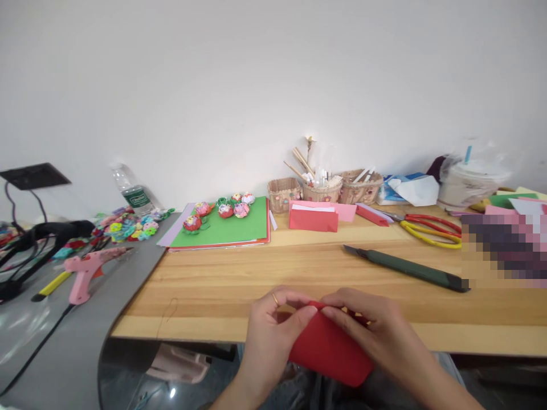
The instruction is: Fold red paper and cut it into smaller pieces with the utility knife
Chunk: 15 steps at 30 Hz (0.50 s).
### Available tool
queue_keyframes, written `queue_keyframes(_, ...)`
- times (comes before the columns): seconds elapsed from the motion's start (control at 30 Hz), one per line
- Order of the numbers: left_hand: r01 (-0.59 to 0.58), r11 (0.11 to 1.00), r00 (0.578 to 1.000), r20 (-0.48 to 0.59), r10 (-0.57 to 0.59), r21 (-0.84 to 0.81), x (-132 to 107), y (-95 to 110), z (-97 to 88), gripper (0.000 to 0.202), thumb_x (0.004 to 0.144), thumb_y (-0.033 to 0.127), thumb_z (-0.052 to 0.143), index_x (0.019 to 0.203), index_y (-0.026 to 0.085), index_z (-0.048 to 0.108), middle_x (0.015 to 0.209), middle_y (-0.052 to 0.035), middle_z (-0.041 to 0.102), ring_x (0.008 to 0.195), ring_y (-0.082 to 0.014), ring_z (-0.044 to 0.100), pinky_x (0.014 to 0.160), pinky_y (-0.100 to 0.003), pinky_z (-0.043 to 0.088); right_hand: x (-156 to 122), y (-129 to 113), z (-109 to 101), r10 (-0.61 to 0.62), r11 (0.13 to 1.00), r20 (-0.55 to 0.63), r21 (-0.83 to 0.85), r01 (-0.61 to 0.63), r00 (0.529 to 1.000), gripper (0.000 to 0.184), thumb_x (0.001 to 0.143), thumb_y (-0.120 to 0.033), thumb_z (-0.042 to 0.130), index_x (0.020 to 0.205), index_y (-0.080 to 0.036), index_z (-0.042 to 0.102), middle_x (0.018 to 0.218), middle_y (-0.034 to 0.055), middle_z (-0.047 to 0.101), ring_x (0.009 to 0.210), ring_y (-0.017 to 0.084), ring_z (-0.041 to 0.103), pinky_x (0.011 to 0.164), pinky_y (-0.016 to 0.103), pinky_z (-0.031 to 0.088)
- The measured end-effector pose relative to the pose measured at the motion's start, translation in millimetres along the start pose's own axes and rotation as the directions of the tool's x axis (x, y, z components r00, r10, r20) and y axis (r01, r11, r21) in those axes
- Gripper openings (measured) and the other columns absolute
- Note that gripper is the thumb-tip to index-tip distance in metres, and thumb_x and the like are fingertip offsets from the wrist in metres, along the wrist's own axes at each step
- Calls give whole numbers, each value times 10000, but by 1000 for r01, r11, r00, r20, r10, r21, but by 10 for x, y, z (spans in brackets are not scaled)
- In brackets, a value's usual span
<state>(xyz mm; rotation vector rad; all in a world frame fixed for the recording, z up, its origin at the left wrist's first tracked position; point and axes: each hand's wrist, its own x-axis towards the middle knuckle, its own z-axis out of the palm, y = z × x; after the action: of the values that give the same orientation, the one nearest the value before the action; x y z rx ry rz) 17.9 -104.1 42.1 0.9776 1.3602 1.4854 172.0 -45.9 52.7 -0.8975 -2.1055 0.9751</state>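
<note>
A piece of red paper (331,350) is between my two hands at the table's front edge, its lower part hanging over my lap. My left hand (277,327) wears a ring and pinches the paper's top edge between thumb and fingers. Right beside it, the thumb and fingers of my right hand (371,322) pinch the same edge. Behind the hands lies a dark green utility knife (410,269), blade pointing left. Farther back, a red folded paper box (314,218) stands on the wood.
Green paper sheets (231,230) carry several crocheted flowers (225,210). Small woven baskets (284,195) stand by the wall. Scissors (431,228) and a lidded cup (474,182) are at right. A pink glue gun (85,273) with a cord lies on the grey surface (123,296) at left.
</note>
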Motion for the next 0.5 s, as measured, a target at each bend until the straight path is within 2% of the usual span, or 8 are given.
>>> queue_keyframes(0.1, -48, 999, 999, 12, 48, 2, -8, 7, 2, 72, 673, 237, 715, 698, 170, 724, 730, -38, 689, 677, -144, 626, 593, -195, 490, -11, -7, -6, -9, 1000, -11, 14, 10, 1000, 199, 839, -330, 527, 759, -237, 685, 711, 20, 701, 628, 145, 637, 525, 221, 473)
queue_keyframes(0.5, -80, 997, 997, 9, 80, -3, -24, 25, 6, 61, 670, 216, 708, 703, 182, 748, 729, -41, 701, 689, -150, 642, 624, -208, 509, -51, 13, -13, -26, 1000, -31, -10, 26, 999, 187, 840, -336, 546, 782, -244, 697, 683, 12, 687, 595, 131, 616, 496, 209, 457)
